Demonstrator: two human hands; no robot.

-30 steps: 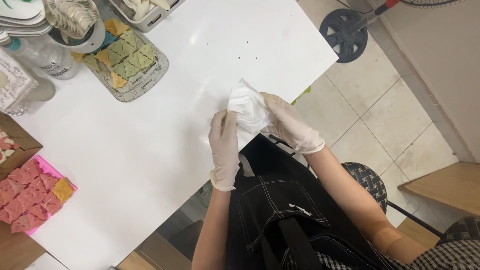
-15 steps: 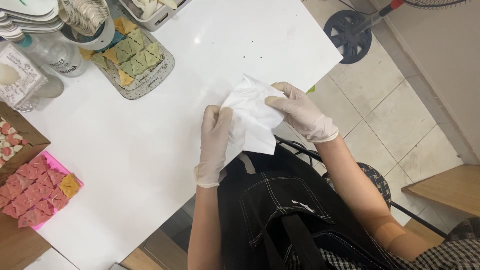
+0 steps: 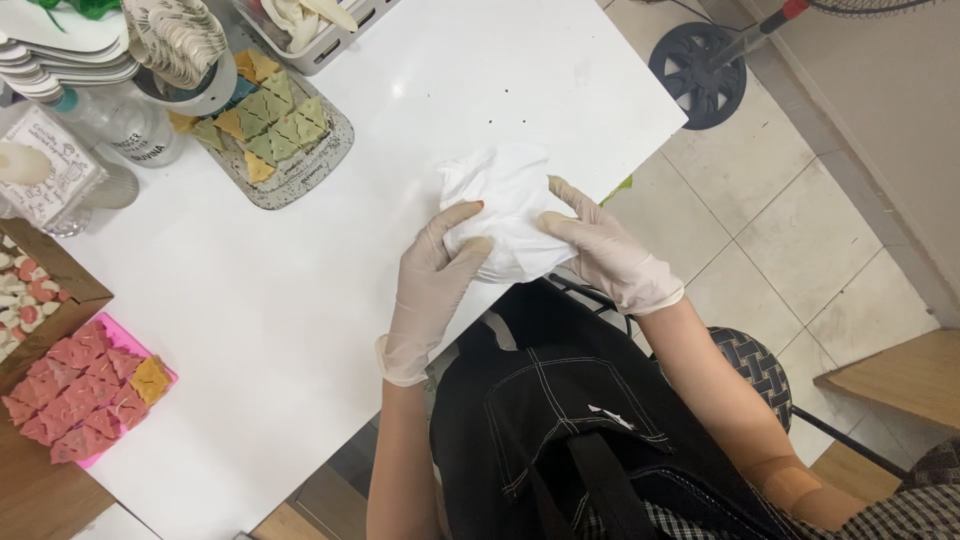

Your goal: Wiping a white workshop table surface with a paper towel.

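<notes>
Since earlier, flat white paper (image 3: 505, 215) bunched into a wad. Both gloved hands, left (image 3: 432, 275) and right (image 3: 600, 250), clutch it at counter (image 3: 300, 300) edge; loose grip risks dropping it floorward.

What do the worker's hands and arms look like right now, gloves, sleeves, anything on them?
Both the left hand and right hand wear thin, pale cream disposable gloves with rolled cuffs ending just past the wrists. The forearms are bare, with no sleeves in view. A tan adhesive bandage sits near the right elbow.
</notes>
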